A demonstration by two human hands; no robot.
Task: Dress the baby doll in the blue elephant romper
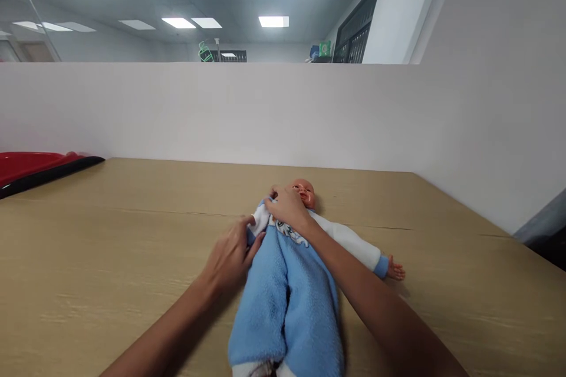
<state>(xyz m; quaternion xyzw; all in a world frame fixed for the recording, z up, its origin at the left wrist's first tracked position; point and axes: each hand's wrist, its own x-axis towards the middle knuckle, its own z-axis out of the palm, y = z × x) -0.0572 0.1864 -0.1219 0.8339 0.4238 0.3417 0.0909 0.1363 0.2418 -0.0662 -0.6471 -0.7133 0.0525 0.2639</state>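
A baby doll [304, 191] lies on its back on the wooden table [110, 235], head away from me. It wears a light blue fleece romper [287, 294] with white sleeves. My left hand [230, 256] pinches the white sleeve fabric at the doll's shoulder on the left side. My right hand [286, 207] is closed on the collar of the romper just below the doll's chin. The doll's other arm stretches to the right, its small hand [395, 271] showing beyond a blue cuff.
A red and black tray-like object [30, 169] lies at the table's far left edge. A white partition wall [265, 112] runs along the back and right of the table. A dark object [546, 235] shows past the right edge.
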